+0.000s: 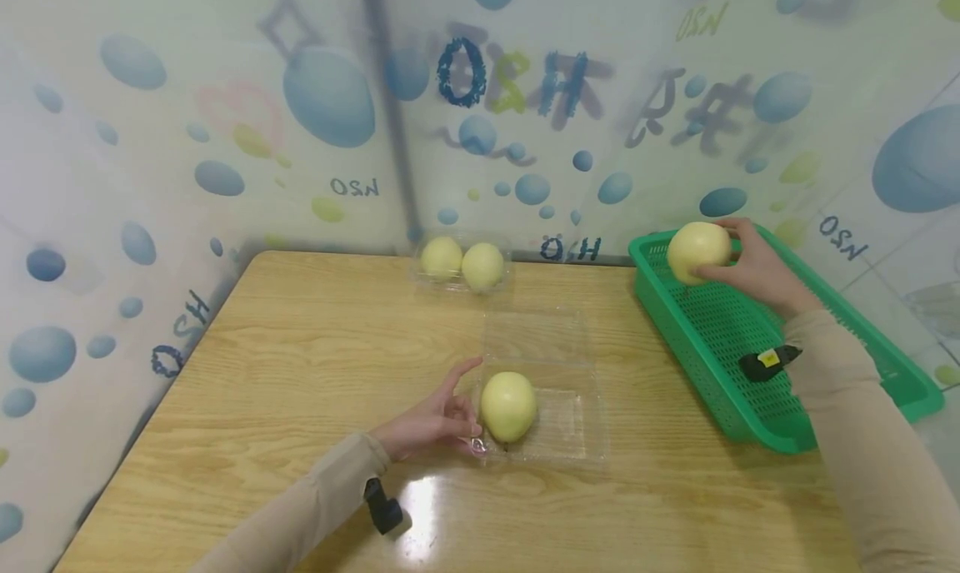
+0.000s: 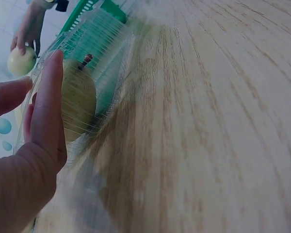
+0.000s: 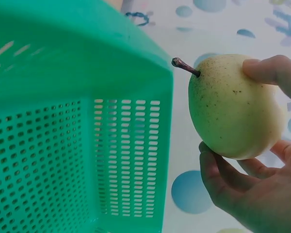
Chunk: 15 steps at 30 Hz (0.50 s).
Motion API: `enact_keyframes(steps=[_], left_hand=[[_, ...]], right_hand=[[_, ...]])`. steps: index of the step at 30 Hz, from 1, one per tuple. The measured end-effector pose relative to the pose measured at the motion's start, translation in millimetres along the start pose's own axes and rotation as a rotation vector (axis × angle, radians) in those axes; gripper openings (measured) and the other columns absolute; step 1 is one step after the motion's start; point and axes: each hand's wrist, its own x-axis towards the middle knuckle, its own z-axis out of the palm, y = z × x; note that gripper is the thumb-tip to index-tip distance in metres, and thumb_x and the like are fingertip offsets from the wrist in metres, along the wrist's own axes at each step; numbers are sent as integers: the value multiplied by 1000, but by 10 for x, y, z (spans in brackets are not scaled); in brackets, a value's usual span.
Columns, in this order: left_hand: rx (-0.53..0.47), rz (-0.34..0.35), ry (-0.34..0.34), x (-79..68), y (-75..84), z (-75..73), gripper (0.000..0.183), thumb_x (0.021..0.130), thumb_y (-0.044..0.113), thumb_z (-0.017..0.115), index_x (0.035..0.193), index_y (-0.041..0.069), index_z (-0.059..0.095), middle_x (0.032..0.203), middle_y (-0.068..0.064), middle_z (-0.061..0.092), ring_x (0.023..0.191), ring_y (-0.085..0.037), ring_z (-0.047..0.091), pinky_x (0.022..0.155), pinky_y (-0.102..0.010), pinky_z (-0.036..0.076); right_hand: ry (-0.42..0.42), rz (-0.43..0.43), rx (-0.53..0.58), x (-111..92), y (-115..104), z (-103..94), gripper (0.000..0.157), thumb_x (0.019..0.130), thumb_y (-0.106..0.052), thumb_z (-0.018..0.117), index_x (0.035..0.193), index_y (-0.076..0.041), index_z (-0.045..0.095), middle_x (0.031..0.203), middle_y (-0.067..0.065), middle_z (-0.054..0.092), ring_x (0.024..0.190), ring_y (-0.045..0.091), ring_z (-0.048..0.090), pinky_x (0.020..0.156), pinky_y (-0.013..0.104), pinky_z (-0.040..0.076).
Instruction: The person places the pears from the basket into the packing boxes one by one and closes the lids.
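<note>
My right hand (image 1: 757, 265) grips a pale yellow pear (image 1: 699, 253) over the far end of the green basket (image 1: 678, 340). In the right wrist view, the pear's stem (image 3: 186, 67) points toward the basket, with the thumb on one side and fingers beneath. At the table's middle lies a clear plastic box (image 1: 558, 423), its lid (image 1: 534, 333) folded back. One pear (image 1: 508, 406) sits in its left half. My left hand (image 1: 435, 419) rests at the box's left edge, index finger extended. In the left wrist view, its fingers (image 2: 49, 102) lie against the clear wall.
Near the table's back edge stands another clear box holding two pears (image 1: 441, 258). The wooden table (image 1: 300, 331) meets a patterned curtain (image 1: 300, 181) behind and at the left. The basket lies along the table's right side, its perforated floor visible.
</note>
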Motion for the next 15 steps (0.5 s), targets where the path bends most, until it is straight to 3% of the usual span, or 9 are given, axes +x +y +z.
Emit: enact_keyframes(steps=[15], left_hand=[[7,-7,11,-6,7,6,99,86,-6,62,154,29,0,87,-11,54,81,-22,61,78,-42,58]], right_hand=[[-42,-33,-2,-65,-222,118,88,88,-20,71,152,-6,11,148,27,18,123,49,38,84,57,45]])
